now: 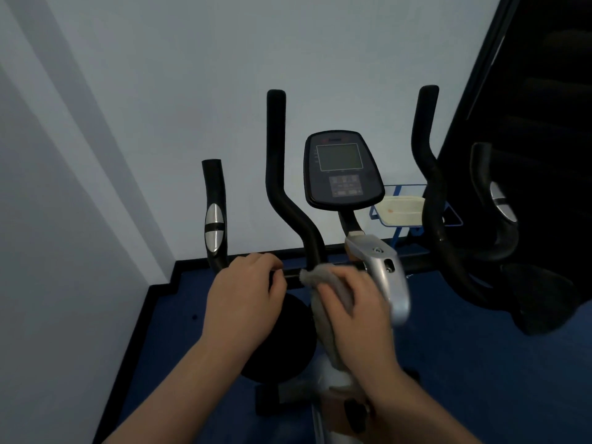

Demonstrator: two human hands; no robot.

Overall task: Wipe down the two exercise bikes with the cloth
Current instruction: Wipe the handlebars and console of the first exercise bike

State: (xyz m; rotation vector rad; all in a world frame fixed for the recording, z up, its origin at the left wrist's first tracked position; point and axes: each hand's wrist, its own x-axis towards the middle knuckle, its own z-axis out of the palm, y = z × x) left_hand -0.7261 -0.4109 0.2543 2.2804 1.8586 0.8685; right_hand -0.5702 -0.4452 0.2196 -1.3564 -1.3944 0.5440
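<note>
The right hand [349, 302] has its fingers wrapped over the grey cloth [323, 280], pressing it on the bike's crossbar [291, 274]. The bar runs nine-to-three; unwiped length lies toward nine o'clock, where the left hand [246, 290] grips it.

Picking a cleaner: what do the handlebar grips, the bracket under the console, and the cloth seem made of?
Handlebar grips: matte black, likely foam or rubber, no glare. Bracket: silver with soft sheen, painted metal or plastic; unclear which. Cloth: grey, soft, crumpled fabric, bunched under the right hand.
</note>
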